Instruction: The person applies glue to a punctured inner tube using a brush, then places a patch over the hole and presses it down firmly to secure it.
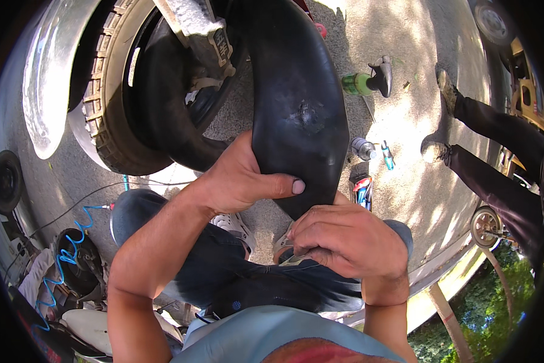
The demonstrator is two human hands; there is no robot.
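A black rubber inner tube (290, 78) hangs in front of me, with a dull, rough round spot on its face. My left hand (242, 172) is closed on the tube's left edge, thumb flat on the front and the other fingers hidden behind. At the tube's lower right edge, my right hand (350, 239) is curled with its fingers pressed together. Whatever it pinches, if anything, is hidden by the fingers. The upper part of the tube runs out of the picture at the top.
Left of the tube stands a knobbly tyre (117, 91) under a pale fender (54, 72). On the ground to the right lie a green spray bottle (358, 84), a clear bottle (363, 148) and a teal-handled tool (387, 155). A coiled blue hose (69, 257) is at lower left. Another person's legs (496, 175) extend at right.
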